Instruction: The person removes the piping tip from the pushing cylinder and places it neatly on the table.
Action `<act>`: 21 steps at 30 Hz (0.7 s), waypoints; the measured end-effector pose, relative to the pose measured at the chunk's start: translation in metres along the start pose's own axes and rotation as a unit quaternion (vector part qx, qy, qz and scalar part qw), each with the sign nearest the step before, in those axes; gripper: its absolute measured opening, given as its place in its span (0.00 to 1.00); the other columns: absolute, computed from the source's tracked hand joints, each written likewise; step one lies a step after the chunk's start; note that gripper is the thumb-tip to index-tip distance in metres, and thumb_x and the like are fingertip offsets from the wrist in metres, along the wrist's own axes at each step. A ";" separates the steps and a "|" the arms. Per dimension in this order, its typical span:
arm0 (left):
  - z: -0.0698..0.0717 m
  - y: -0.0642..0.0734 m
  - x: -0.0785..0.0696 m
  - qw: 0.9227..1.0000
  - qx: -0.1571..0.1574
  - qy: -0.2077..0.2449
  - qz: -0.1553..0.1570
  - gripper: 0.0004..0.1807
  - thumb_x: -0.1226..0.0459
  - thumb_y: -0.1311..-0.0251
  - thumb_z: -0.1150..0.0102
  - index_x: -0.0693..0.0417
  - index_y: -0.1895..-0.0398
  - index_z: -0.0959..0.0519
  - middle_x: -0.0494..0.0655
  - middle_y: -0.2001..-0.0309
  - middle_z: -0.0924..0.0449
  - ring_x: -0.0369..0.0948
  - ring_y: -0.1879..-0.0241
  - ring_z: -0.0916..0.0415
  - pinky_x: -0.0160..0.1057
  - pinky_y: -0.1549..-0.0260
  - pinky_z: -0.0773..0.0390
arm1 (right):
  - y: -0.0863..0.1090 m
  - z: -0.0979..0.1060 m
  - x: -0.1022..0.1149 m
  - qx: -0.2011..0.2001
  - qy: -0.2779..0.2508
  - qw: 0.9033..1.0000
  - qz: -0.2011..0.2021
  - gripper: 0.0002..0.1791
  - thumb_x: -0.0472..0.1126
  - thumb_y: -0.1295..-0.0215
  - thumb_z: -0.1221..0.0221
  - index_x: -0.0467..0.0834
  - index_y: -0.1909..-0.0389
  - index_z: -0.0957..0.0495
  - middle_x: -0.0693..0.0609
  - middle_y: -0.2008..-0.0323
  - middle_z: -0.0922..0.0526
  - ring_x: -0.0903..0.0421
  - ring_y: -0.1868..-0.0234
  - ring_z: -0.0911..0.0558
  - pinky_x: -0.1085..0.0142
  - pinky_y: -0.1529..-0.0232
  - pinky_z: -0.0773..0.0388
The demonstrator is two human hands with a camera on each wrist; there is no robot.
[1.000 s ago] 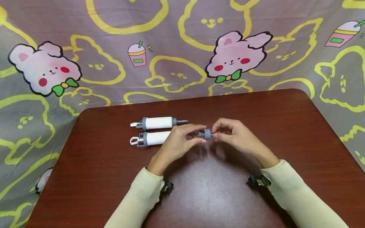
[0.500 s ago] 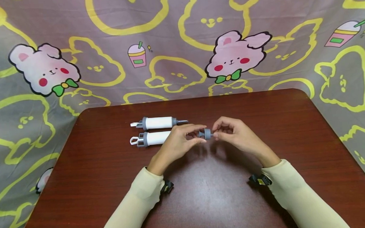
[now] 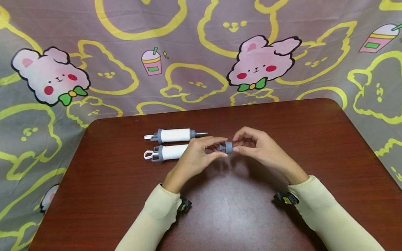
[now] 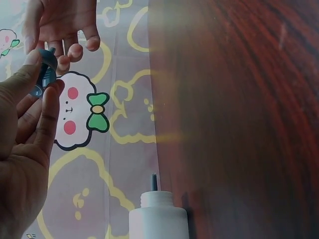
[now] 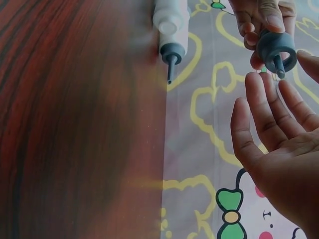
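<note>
My left hand pinches a grey nozzle cap between thumb and fingers, above the table. In the right wrist view, the wide open end of the cap faces the right hand, with a thin grey stem inside. My right hand is close by on the right. Its thumb is at the cap's rim, and whether they touch cannot be told. Its other fingers are loosely bent and spread, holding nothing visible. Partly behind the left hand lies a white tube with a bare threaded neck.
A second white tube lies parallel just behind, with a grey nozzle on its end. Both tubes have grey collars and white pull handles at the left. The brown table ends at a patterned cloth.
The right hand has moved slightly left, bringing its thumb closer to the cap's rim. The left hand keeps its hold on the cap, and the tubes lie still.
</note>
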State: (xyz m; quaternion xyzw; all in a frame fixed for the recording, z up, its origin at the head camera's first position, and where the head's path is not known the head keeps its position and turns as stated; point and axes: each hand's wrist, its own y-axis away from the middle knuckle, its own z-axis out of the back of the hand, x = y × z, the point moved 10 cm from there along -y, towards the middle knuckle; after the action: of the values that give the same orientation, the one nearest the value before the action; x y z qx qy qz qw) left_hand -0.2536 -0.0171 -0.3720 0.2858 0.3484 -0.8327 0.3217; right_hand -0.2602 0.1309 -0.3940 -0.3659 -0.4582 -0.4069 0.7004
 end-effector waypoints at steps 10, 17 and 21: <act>0.000 -0.001 -0.002 1.000 -0.002 0.005 -0.005 0.21 0.65 0.40 0.25 0.61 0.44 0.14 0.52 0.53 0.10 0.39 0.61 0.15 0.30 0.59 0.15 | -0.002 -0.004 0.002 -0.003 0.007 1.000 -0.005 0.13 0.33 0.34 0.31 0.39 0.51 0.20 0.43 0.57 0.17 0.52 0.60 0.16 0.67 0.58 0.17; 0.000 -0.001 -0.003 1.000 -0.005 0.008 -0.007 0.21 0.66 0.41 0.25 0.62 0.44 0.14 0.52 0.54 0.10 0.39 0.61 0.15 0.29 0.59 0.15 | -0.003 -0.007 0.003 0.000 0.004 1.000 -0.008 0.12 0.33 0.34 0.31 0.39 0.52 0.20 0.44 0.58 0.17 0.52 0.61 0.16 0.66 0.59 0.17; 0.000 -0.002 -0.004 1.000 -0.005 0.011 -0.005 0.21 0.66 0.41 0.25 0.62 0.44 0.14 0.51 0.55 0.10 0.39 0.62 0.15 0.29 0.59 0.15 | -0.003 -0.008 0.004 0.002 0.004 1.000 -0.005 0.12 0.32 0.34 0.31 0.39 0.52 0.20 0.44 0.59 0.17 0.52 0.61 0.16 0.66 0.59 0.17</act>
State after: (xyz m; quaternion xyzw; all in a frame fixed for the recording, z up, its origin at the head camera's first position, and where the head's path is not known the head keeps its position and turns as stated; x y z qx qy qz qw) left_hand -0.2524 -0.0153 -0.3687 0.2919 0.3573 -0.8295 0.3147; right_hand -0.2590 0.1217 -0.3925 -0.3607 -0.4580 -0.4113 0.7007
